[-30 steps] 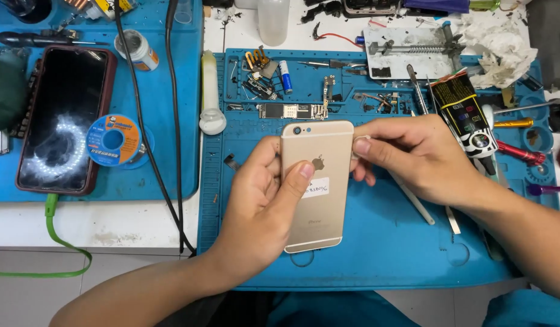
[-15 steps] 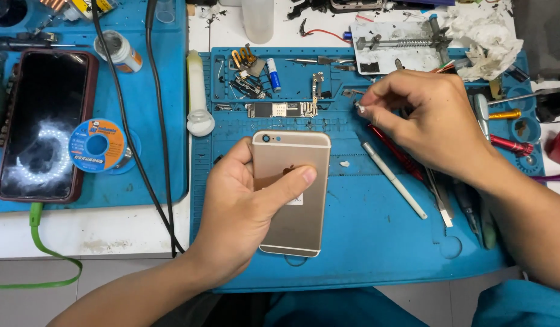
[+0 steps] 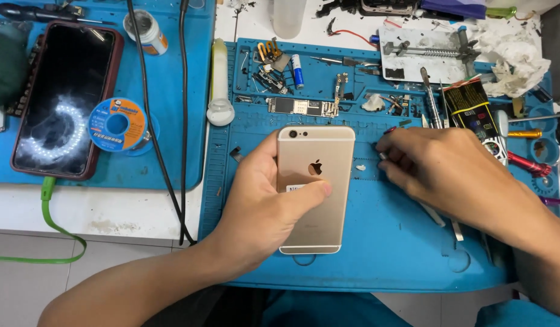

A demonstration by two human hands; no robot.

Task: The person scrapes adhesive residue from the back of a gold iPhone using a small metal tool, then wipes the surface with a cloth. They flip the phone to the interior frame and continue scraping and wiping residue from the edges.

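My left hand grips a gold phone by its edges, back side up, with the thumb lying across the back near a small white label. The phone hovers just over the blue work mat. My right hand rests on the mat to the right of the phone, its fingertips bunched together and pressed down by a small white speck. Whether anything is pinched between those fingers is too small to see. Thin metal tools lie under the right hand.
A bare circuit board, screws and small parts lie at the mat's far edge. Tweezers, a black-and-yellow battery, a metal fixture and tissue sit at the right. At the left are a dark phone, solder spool and cables.
My right hand let go of the phone, reached to the mat's far edge, then came back down beside the phone. My left hand has kept hold of the phone throughout.
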